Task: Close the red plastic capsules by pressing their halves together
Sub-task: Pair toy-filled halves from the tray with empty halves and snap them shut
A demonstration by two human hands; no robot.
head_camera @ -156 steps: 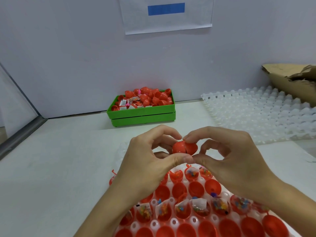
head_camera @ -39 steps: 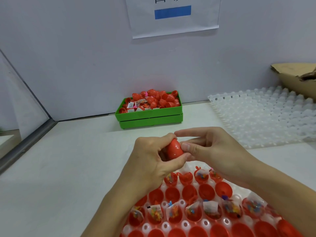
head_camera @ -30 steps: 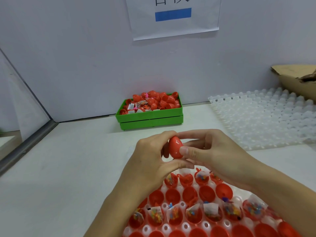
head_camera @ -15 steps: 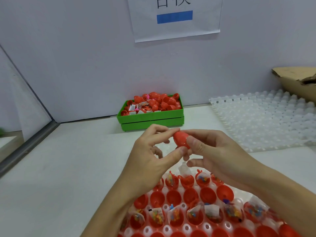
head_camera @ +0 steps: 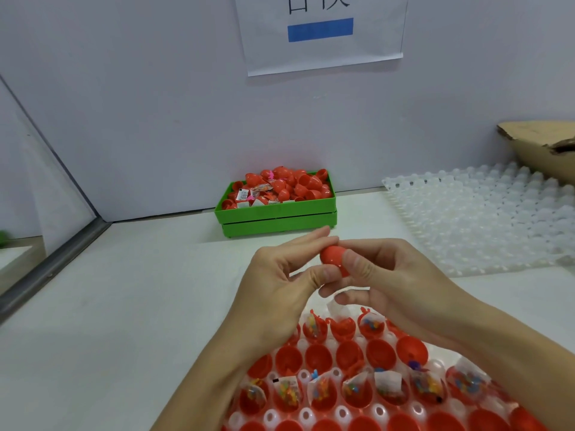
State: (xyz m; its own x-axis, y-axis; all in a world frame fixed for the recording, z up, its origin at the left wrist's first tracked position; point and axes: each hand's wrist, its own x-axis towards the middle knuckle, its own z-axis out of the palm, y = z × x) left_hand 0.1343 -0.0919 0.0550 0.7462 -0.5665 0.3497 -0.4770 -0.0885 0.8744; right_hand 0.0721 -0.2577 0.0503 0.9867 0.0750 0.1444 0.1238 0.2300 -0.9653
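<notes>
A closed red capsule [head_camera: 332, 257] sits in the air between both hands, above the near tray. My right hand [head_camera: 392, 281] pinches it between thumb and forefinger. My left hand [head_camera: 280, 281] touches its left side with thumb and straight fingers. Below the hands, a white tray [head_camera: 306, 415] holds several open red capsule halves [head_camera: 350, 353], some with small toy packets [head_camera: 385, 384] in them.
A green bin [head_camera: 277, 217] heaped with red capsules stands against the back wall. A white tray with bare cells [head_camera: 479, 219] lies at the right, with a torn cardboard box [head_camera: 547, 150] behind it. A paper sign [head_camera: 320, 32] hangs on the wall.
The capsule has gone from two halves being pressed together to one closed piece. Both hands have lifted it slightly away from me, and my left fingers have straightened.
</notes>
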